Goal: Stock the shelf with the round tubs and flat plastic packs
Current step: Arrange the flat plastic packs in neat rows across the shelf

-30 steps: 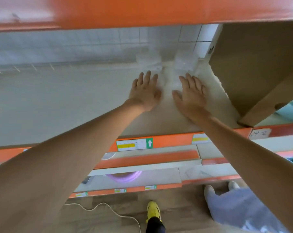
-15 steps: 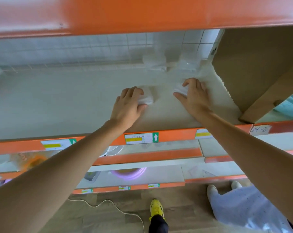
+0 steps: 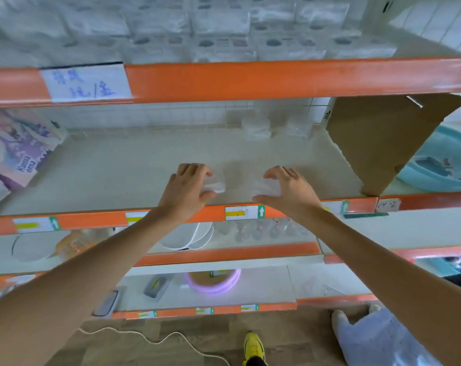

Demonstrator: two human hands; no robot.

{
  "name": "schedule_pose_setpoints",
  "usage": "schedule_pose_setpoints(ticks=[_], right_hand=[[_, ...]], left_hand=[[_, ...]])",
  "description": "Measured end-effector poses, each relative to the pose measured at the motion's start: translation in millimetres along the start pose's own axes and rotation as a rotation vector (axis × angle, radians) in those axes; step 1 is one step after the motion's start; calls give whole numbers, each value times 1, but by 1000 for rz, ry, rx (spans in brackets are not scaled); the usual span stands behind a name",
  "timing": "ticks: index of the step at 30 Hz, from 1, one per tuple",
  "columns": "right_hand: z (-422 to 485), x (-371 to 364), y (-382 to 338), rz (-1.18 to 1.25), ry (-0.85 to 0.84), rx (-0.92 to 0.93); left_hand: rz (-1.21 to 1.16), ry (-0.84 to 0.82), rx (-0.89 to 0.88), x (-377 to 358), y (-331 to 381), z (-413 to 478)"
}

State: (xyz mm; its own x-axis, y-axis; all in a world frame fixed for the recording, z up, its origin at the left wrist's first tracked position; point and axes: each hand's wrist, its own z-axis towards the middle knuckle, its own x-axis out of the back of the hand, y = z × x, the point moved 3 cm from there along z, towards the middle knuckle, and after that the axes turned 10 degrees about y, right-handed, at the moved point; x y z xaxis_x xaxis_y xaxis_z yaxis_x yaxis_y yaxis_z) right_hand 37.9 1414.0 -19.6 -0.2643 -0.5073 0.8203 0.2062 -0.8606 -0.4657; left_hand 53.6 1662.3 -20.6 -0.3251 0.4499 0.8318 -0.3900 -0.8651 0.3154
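Hands: two, left hand (image 3: 187, 190) and right hand (image 3: 290, 188), each closed around one clear round tub.
Clear round tubs in hand: two, left tub (image 3: 215, 184) and right tub (image 3: 267, 188), centre of frame.
Clear tub stacks at the back of the same shelf: two, left stack (image 3: 255, 126) and right stack (image 3: 295, 128); count within each stack not readable through blur.
Cardboard boxes: one (image 3: 382, 138), right of frame.
Orange shelf rails: five visible levels, topmost (image 3: 277, 80).
Handwritten paper labels: two, large (image 3: 86, 83) upper left, small (image 3: 387, 204) right.
Printed arrow labels on the middle rail: four, central one (image 3: 245, 212).
Yellow shoes: one (image 3: 254, 347), bottom of frame.
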Motion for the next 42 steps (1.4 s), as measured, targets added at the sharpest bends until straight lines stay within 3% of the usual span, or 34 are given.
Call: schedule_pose_setpoints(ticks=[8, 20, 30, 42], right_hand=[[-44, 48, -76, -67, 54, 132], [-40, 165, -142, -12, 222, 124], [44, 226, -142, 77, 371, 106], [188, 242, -103, 36, 320, 161]], left_hand=[[-49, -34, -90, 86, 13, -36], [-174, 93, -256, 206, 59, -14], [-246, 181, -323, 256, 97, 70], [-359, 136, -130, 236, 120, 193]])
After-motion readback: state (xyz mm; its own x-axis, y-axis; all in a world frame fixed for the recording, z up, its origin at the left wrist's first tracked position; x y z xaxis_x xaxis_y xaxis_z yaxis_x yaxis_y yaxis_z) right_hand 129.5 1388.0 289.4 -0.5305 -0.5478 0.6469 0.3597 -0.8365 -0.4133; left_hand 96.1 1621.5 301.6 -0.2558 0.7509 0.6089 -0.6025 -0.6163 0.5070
